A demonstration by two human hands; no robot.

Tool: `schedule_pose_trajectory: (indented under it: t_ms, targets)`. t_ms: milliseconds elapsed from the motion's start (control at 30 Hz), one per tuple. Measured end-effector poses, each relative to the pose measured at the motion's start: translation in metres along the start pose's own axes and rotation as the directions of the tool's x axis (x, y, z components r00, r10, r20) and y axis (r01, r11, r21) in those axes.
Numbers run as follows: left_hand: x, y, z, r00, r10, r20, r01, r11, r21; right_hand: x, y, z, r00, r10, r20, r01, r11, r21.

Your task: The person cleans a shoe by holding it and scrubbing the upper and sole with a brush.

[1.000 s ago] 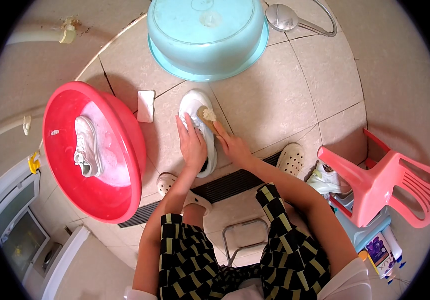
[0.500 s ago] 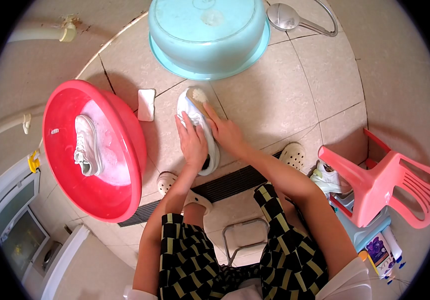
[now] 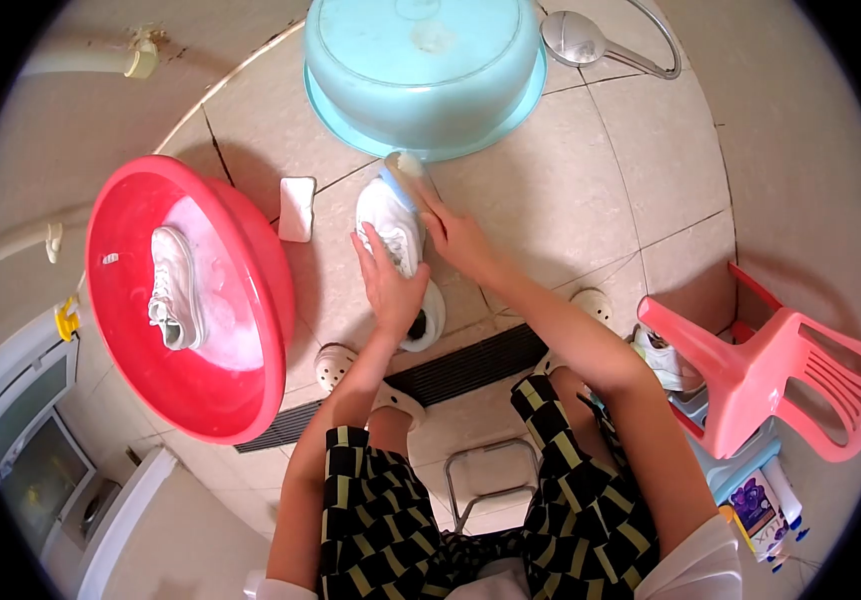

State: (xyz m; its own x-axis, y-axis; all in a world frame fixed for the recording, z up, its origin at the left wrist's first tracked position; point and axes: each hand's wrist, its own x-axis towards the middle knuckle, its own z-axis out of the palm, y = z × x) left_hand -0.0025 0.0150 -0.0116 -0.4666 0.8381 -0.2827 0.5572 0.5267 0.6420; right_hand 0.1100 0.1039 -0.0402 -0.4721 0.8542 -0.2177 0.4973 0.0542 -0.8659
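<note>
A white shoe (image 3: 381, 207) lies on the tiled floor, its toe pointing away from me. My left hand (image 3: 393, 290) rests over its laces and side, fingers wrapped on it. In my right hand (image 3: 458, 240) is a wooden brush (image 3: 406, 180), held at the shoe's toe with its bristles partly hidden. Left of these, a second white shoe (image 3: 176, 290) sits in sudsy water in a red basin (image 3: 273, 372). Between basin and shoe lies a white bar-like block (image 3: 297, 209).
An upturned light blue basin (image 3: 420, 90) stands ahead, with a shower head (image 3: 575, 38) beside it. On the right are a pink plastic chair (image 3: 750, 365), another shoe (image 3: 665, 360) and bottles. A dark floor drain (image 3: 470, 366) runs near my feet.
The brush in my right hand has moved forward from the shoe's laces to its toe tip. My left hand stays on the shoe, its thumb now spread further out.
</note>
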Motion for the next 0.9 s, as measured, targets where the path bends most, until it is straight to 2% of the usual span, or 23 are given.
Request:
schedule_pose_trajectory:
  t_ms: [33,367,467,567,633,667,733,867,900]
  targets:
    - [0.0,-0.002,0.001,1.0,0.01,-0.01,-0.01,1.0,-0.006,-0.005,-0.002,-0.001,0.998,0.057,0.015,-0.057,0.998,-0.004]
    - [-0.001,-0.013,-0.004,0.999,0.002,-0.041,-0.007,0.991,-0.135,-0.051,0.002,0.009,0.996,0.087,-0.026,-0.087,0.996,0.012]
    - [-0.001,-0.018,-0.006,0.999,-0.026,-0.021,0.02,0.975,-0.223,-0.07,0.005,0.014,0.992,0.122,-0.039,-0.121,0.992,0.015]
    - [0.001,-0.032,-0.007,0.998,0.054,-0.035,-0.061,0.973,-0.225,-0.087,0.004,0.019,0.992,0.123,-0.038,-0.123,0.992,0.018]
    - [0.001,-0.041,-0.008,0.999,0.044,-0.028,-0.051,0.935,-0.35,-0.097,0.002,0.022,0.993,0.117,-0.003,-0.117,0.991,0.069]
    - [0.0,-0.039,-0.01,0.999,0.044,-0.028,-0.051,0.935,-0.35,-0.103,0.002,0.024,0.993,0.117,-0.003,-0.117,0.991,0.069]
    - [-0.002,-0.036,-0.016,1.0,0.009,0.019,0.002,0.863,-0.505,-0.114,0.003,0.025,0.991,0.115,0.064,-0.113,0.993,-0.029]
    - [-0.001,-0.047,-0.021,0.997,0.049,0.053,-0.007,0.797,-0.604,-0.136,0.003,0.031,0.995,0.063,0.075,-0.06,0.997,-0.042]
    - [-0.001,-0.048,-0.023,0.996,0.041,0.084,0.024,0.761,-0.648,-0.139,0.002,0.031,0.997,0.041,0.066,-0.042,0.999,0.014]
